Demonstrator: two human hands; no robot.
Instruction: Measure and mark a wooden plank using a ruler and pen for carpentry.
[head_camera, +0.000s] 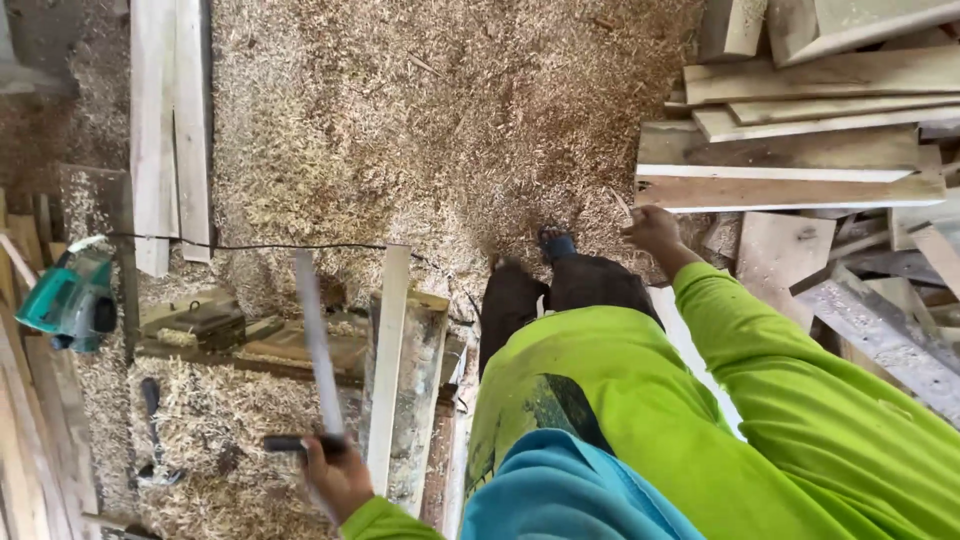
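My left hand is at the bottom of the head view, closed around the dark handle of a metal try square whose long pale blade points up and away. My right hand reaches out to the right in a bright green sleeve. Its fingers rest at the near end of a pale wooden board in a stack of boards. Whether it grips the board I cannot tell. My dark trousers and a blue shoe show between the hands.
Sawdust and shavings cover the floor. A narrow pale strip lies on a thick plank. A teal power saw sits at the left with a black cord. Long boards lie upper left, scrap timber right.
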